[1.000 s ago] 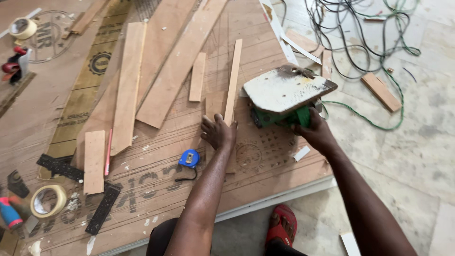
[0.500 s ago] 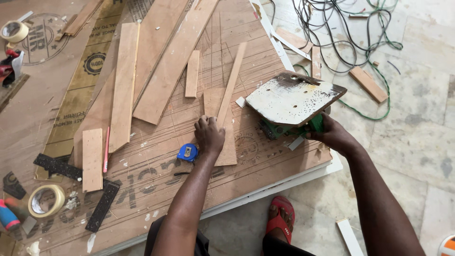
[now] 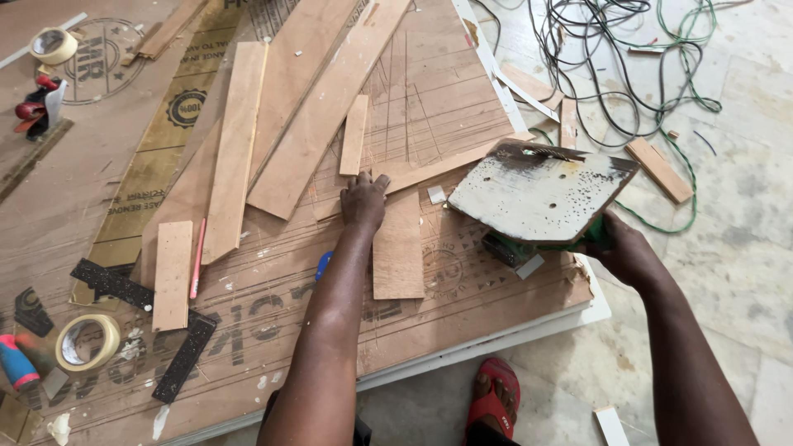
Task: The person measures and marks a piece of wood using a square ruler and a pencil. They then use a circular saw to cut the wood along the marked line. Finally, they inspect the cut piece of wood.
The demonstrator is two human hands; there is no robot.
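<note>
My left hand (image 3: 364, 198) presses down on the near end of a long thin wooden strip (image 3: 450, 161), which lies across the big plywood sheet (image 3: 273, 272) and runs right, under the saw. A short rectangular plywood piece (image 3: 398, 252) lies just below that hand. My right hand (image 3: 629, 252) grips the green handle of a power saw (image 3: 541, 194) at the sheet's right edge. The saw is tipped up, so its scuffed metal base plate faces me. A blue tape measure (image 3: 323, 263) peeks out beside my left forearm.
Several plywood boards (image 3: 235, 149) lie on the sheet's upper left. Masking tape rolls (image 3: 85, 341) (image 3: 54, 45), black strips (image 3: 111, 282) and a red pencil (image 3: 198, 258) sit left. Tangled cables (image 3: 615, 66) and wood offcuts (image 3: 658, 169) cover the tiled floor right. A red sandal (image 3: 494, 396) is below.
The thin strip has swung from pointing away from me to lying toward the right under the saw. My left hand stayed on its near end; the saw tipped up further.
</note>
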